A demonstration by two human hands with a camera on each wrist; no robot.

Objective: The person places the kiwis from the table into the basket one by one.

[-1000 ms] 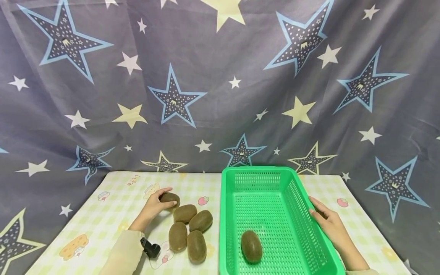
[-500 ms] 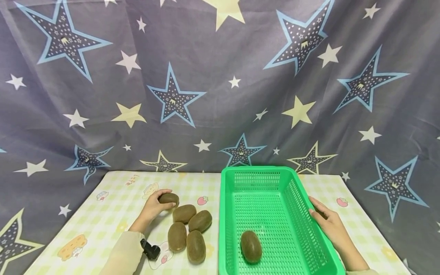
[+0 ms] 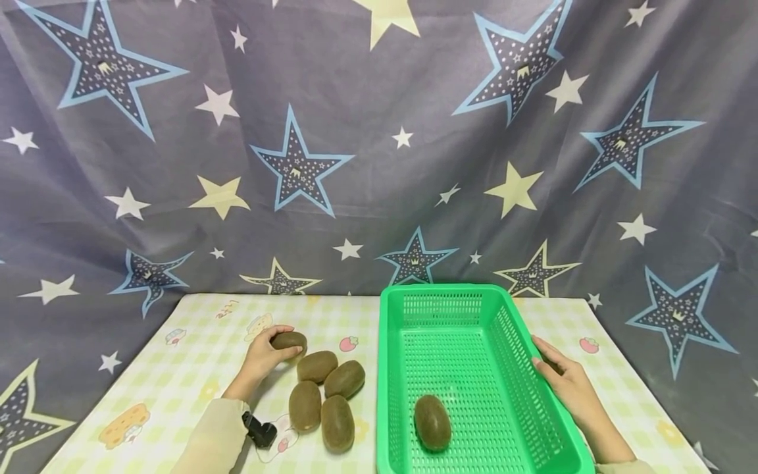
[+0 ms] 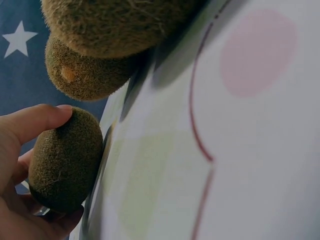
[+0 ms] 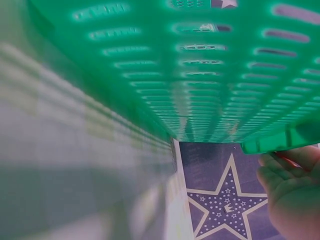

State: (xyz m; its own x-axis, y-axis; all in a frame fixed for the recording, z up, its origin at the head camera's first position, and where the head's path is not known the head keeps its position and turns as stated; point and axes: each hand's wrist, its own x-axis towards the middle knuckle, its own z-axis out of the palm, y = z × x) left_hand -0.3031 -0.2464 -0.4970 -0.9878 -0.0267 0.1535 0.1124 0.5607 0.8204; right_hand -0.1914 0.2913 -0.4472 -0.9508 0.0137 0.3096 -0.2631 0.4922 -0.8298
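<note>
At the far end of a loose group of kiwis, my left hand (image 3: 260,359) grips a brown fuzzy kiwi (image 3: 289,345), thumb on its near side and fingers around its far side. In the left wrist view the held kiwi (image 4: 67,160) is at or just above the tabletop; contact is hard to tell. Several other kiwis (image 3: 304,406) lie close beside it. My right hand (image 3: 568,385) holds the right rim of a green plastic basket (image 3: 387,382); in the right wrist view its fingers (image 5: 272,172) are at the rim's underside. One kiwi (image 3: 432,423) lies inside the basket.
A pale green checked cloth (image 3: 183,368) with cartoon prints covers the table. Behind it hangs a grey curtain (image 3: 367,99) patterned with stars. A black wrist camera mount (image 3: 259,431) sits on my left wrist, close to the kiwis.
The head view has shifted slightly. My left hand stays around the same kiwi, my right hand stays at the basket rim, and the other kiwis have not visibly moved.
</note>
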